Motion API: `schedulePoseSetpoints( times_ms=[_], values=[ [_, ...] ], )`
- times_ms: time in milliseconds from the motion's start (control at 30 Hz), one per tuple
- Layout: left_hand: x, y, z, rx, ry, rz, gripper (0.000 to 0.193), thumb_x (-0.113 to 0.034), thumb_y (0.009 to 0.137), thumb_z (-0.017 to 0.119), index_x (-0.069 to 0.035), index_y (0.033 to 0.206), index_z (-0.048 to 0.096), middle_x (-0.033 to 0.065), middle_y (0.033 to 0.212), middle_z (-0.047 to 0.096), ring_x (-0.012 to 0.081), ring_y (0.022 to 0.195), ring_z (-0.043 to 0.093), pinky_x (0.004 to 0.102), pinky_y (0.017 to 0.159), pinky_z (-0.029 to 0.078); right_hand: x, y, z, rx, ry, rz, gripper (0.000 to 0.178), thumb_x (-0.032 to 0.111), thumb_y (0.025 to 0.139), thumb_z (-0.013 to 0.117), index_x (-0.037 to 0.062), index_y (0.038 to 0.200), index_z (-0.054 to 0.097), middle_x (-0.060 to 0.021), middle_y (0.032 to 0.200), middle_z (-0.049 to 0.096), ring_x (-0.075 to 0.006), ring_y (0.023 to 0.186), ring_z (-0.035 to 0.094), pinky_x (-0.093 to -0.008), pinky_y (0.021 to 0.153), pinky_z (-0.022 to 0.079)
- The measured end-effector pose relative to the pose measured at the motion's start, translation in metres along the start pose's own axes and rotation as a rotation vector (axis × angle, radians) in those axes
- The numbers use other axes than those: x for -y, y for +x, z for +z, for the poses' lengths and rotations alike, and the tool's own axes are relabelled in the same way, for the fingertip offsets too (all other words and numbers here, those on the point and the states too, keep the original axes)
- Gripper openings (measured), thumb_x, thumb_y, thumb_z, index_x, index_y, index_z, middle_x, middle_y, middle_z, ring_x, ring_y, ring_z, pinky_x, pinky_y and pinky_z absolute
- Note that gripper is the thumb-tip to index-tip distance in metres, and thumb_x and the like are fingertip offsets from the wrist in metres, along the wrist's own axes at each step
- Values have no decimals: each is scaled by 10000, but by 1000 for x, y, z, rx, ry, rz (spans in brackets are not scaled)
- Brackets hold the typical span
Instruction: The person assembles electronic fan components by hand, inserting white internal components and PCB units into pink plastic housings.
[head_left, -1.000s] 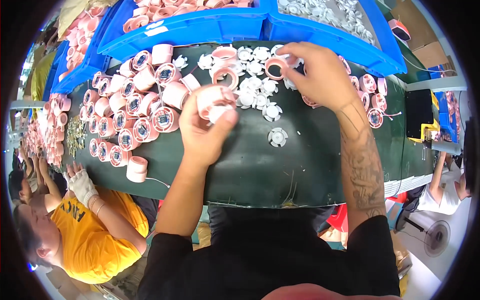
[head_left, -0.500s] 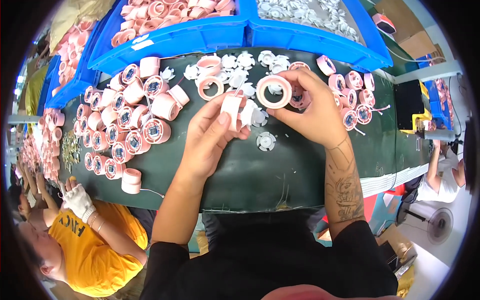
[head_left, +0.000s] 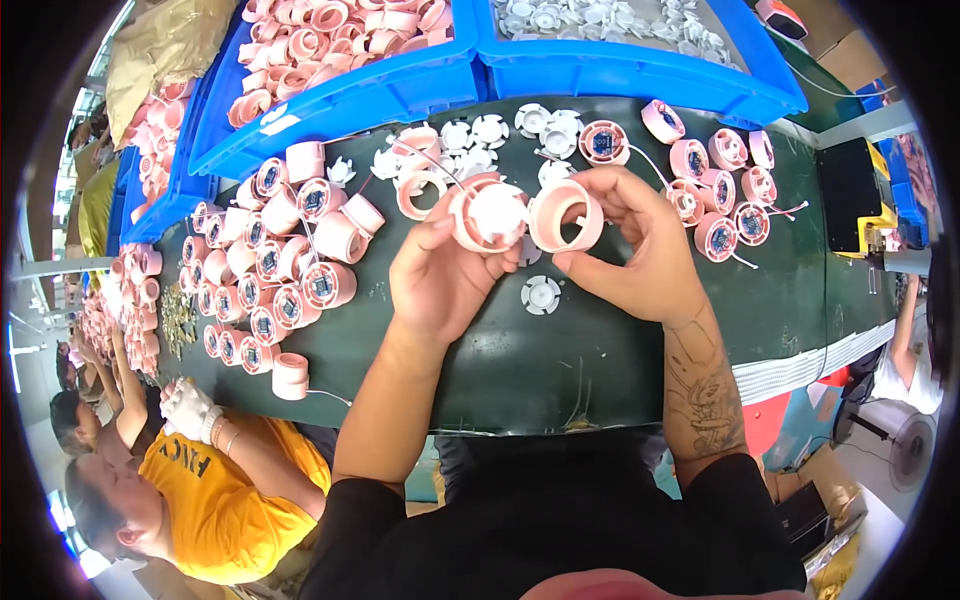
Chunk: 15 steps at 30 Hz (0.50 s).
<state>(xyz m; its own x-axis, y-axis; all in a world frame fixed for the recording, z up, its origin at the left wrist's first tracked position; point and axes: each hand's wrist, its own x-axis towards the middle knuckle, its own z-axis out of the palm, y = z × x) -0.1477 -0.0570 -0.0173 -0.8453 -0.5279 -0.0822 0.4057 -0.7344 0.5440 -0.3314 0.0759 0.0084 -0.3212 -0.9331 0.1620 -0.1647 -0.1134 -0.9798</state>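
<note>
In the head view, the left hand point(head_left: 440, 275) has its fingers closed around a pink ring with a white star-shaped insert point(head_left: 490, 215), while the right hand point(head_left: 635, 245) pinches an empty pink ring point(head_left: 565, 215) just beside it, both held above the middle of the green worktop point(head_left: 600, 350). More white inserts point(head_left: 541, 294) lie below the hands, finished pink pieces point(head_left: 300, 280) crowd the worktop's left side, and blue bins point(head_left: 420, 85) stand along its far edge. The two rings look close enough to knock together, which could pop the insert loose or let a ring slip off the near edge.
</note>
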Motion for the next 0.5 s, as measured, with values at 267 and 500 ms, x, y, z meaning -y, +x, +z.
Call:
schedulePoseSetpoints(
  times_ms=[267,500],
  values=[
    [8,0,-2,-35,77,41,550,-410,1093,468,-36,1496,435,224,1449,555,270,1042,673,400,903,556,-4,4,0,16,-17,-93,508,94,803,860,-18,1252,650,-90,1063,749,-165,989,728,-313,907,562],
    [4,-1,-9,18,50,96,579,-307,1035,588,-40,1511,397,252,1549,443,325,1219,638,447,981,557,-6,2,-2,21,44,-102,549,151,874,840,-31,1334,602,-107,1138,723,-185,1045,710,-330,950,550]
  ],
)
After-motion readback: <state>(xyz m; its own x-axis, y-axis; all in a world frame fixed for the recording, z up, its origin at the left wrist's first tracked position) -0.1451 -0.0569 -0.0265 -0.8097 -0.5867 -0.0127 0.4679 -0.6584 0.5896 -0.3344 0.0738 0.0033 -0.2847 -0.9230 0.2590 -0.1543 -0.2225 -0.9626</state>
